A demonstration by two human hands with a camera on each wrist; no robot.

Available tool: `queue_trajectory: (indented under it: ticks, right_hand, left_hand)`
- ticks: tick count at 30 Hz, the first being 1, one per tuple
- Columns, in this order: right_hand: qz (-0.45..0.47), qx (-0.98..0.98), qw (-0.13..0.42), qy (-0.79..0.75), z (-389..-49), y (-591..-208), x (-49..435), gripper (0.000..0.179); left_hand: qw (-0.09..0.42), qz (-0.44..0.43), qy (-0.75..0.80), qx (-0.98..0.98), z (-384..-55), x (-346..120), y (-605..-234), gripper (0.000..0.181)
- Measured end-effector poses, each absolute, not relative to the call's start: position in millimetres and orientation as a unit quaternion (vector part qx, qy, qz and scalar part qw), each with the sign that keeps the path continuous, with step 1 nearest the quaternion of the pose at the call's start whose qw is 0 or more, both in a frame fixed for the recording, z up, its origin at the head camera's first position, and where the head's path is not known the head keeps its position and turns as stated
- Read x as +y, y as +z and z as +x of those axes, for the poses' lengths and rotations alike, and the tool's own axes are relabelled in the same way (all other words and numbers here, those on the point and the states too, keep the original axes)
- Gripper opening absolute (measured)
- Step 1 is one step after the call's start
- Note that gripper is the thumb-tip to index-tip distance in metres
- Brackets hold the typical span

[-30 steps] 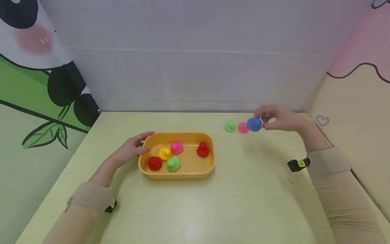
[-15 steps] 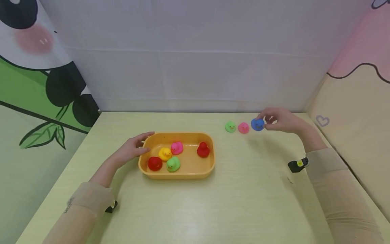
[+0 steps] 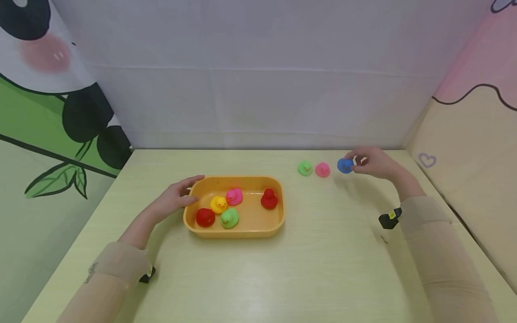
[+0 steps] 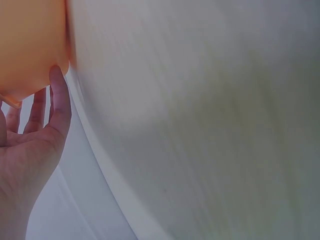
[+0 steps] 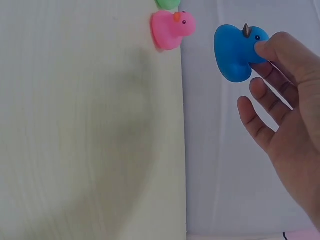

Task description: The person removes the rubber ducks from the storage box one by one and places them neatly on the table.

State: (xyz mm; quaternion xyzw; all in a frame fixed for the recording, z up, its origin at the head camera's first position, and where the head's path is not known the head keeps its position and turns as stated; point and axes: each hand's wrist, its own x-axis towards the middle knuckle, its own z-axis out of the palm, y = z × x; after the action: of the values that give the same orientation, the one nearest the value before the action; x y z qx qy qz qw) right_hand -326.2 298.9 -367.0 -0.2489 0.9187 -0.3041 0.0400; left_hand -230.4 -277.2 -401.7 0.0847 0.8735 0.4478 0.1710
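Note:
My right hand (image 3: pixel 373 162) pinches a blue rubber duck (image 3: pixel 345 165) between thumb and fingertips, just above the table at the back right. In the right wrist view, the thumb lies on the head of the blue duck (image 5: pixel 233 54), and the other fingers are spread below. To its left on the table sit a pink duck (image 3: pixel 322 169) and a green duck (image 3: pixel 305 168). My left hand (image 3: pixel 171 197) holds the left end of an orange tray (image 3: pixel 258 233), thumb over the rim. From the left wrist, fingertips (image 4: pixel 56 72) touch the tray's outer wall.
Several ducks lie in the tray: red (image 3: pixel 205 217), yellow (image 3: pixel 219 204), pink (image 3: pixel 234 196), green (image 3: pixel 230 218), and another red (image 3: pixel 269 199) at its right. A white backdrop (image 3: pixel 258 103) stands behind the table (image 3: pixel 258 278), with printed side panels left and right.
My right hand has moved right and slightly nearer with the blue duck, away from the pink duck. The left hand and tray have stayed put.

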Motion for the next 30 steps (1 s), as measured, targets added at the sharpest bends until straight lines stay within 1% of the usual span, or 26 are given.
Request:
queue_trajectory:
  ticks: [8, 15, 23, 30]
  right_hand:
    - [-0.219, 0.922, 0.068, -0.310, -327.6, -389.4, 309.8, 0.027]
    - [-0.198, 0.928, 0.061, -0.310, -331.7, -405.3, 309.3, 0.028]
    - [-0.178, 0.930, 0.069, -0.314, -330.0, -412.6, 306.1, 0.032]
    - [-0.149, 0.931, 0.097, -0.319, -329.5, -419.0, 306.6, 0.035]
  left_hand:
    - [0.173, 0.078, 0.445, 0.875, -232.8, -277.4, -406.2, 0.062]
    - [0.167, 0.088, 0.442, 0.877, -232.4, -278.6, -405.7, 0.062]
    - [0.167, 0.083, 0.445, 0.876, -231.3, -277.7, -404.2, 0.061]
    - [0.174, 0.079, 0.445, 0.875, -230.4, -274.8, -403.1, 0.062]
